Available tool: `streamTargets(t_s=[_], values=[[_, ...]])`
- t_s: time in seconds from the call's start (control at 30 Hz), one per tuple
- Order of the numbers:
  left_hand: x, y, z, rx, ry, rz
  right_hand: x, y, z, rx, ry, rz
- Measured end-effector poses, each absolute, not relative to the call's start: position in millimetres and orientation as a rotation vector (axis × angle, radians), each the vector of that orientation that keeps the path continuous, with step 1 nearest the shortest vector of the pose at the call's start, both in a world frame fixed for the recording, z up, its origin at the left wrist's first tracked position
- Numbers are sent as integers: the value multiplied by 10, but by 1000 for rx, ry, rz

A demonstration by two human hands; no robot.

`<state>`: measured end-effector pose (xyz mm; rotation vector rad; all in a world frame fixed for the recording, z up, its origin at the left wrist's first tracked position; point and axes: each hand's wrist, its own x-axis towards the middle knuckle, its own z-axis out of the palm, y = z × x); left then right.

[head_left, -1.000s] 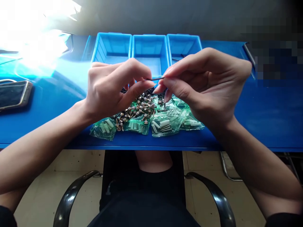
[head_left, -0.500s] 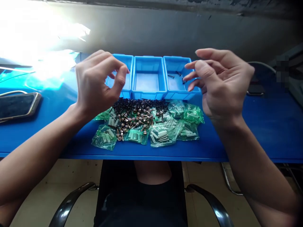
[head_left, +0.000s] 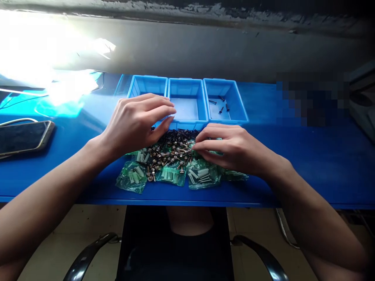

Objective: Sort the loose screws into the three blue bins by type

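Left hand (head_left: 137, 121): palm down, partly covering the left bin (head_left: 149, 86); thumb and fingers parted, nothing seen between them
Right hand (head_left: 231, 148): wrist bent inward, fingers slanting to the pile; whether they pinch anything cannot be told
Pile: dark screws (head_left: 181, 136) behind brassy bolts (head_left: 172, 154) on the tabletop (head_left: 307, 168); probably central for both hands' reach
Right bin (head_left: 236, 102): four dark screws inside; walls likely stop rolling

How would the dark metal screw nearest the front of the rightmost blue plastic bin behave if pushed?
The dark metal screw would probably roll in a curve, its head being wider than its shank. It lies loose on the smooth-looking floor of the blue plastic bin, so it could also slide.
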<state>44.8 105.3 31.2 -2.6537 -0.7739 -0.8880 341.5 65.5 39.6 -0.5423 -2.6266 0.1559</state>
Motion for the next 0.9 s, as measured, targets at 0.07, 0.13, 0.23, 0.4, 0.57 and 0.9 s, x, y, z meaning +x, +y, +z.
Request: streamTargets(t_s=[0.07, 0.13, 0.23, 0.4, 0.57, 0.9], values=[[443, 1071, 302, -2680, -731, -863, 3389, 642, 411, -568, -2561, 177], [429, 1093, 291, -2705, -665, -852, 3365, 614, 451, -618, -2424, 302], [405, 1120, 288, -2723, -614, -858, 3329, 561, 523, -721, -2110, 581], [407, 1134, 303, -2708, -560, -923, 3251, 546, 513, -771, -1735, 1111], [419, 1130, 294, -2685, -524, -962, 3204, 590, 419, -774, -1548, 1147], [415, 1099, 297, -2657, -562, -1035, 3206, 530, 317, -674, -2296, 446]])
